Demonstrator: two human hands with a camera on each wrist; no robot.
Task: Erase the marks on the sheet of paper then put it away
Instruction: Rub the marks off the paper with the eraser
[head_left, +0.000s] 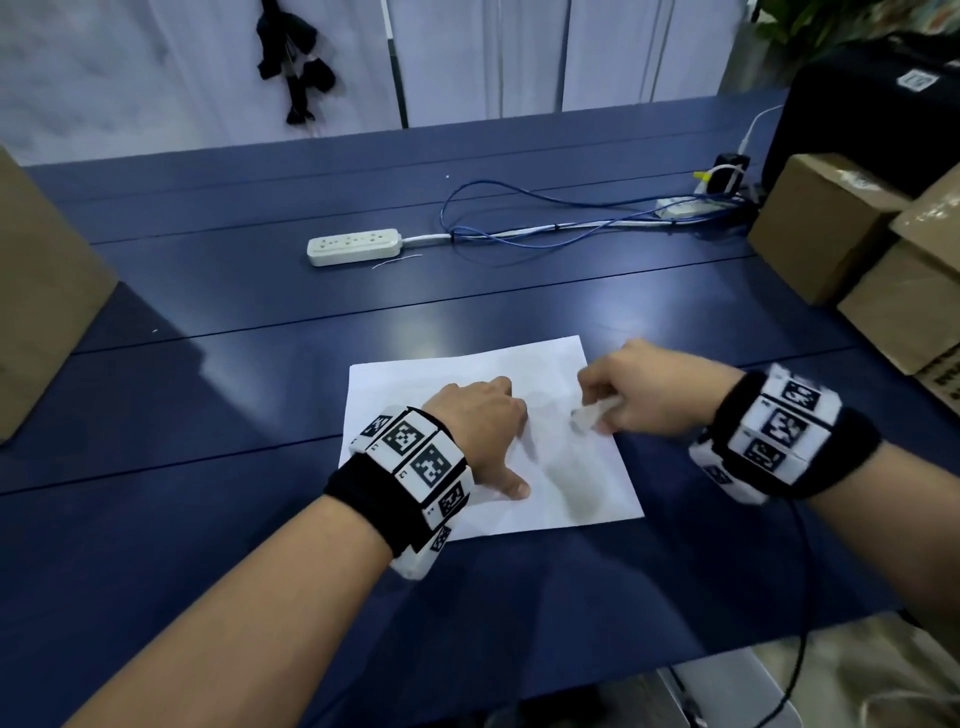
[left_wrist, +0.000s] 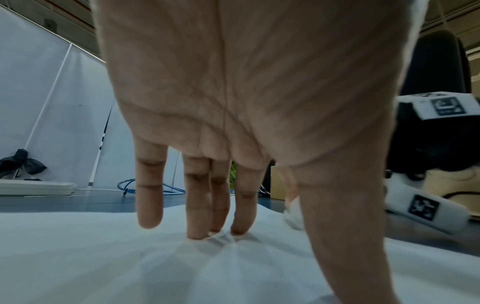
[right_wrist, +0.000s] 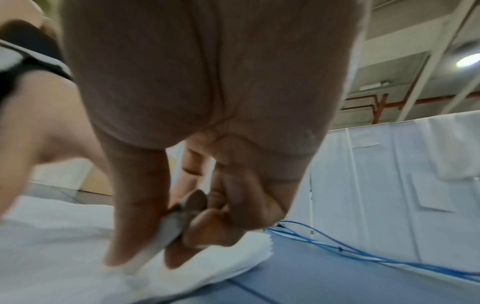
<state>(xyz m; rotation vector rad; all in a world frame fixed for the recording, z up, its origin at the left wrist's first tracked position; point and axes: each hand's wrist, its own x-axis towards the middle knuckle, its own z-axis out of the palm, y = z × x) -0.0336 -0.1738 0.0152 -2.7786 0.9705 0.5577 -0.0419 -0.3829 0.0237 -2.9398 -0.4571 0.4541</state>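
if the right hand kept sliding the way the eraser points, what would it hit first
Probably the left hand. The right hand holds the eraser tip toward the person's left across the sheet of paper, and that hand presses there. Depth is unclear, so hedged.

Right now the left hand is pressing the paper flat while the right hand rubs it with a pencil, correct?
Not quite. The left hand does press the paper flat, but the right hand holds a white eraser, not a pencil; the head view shows it.
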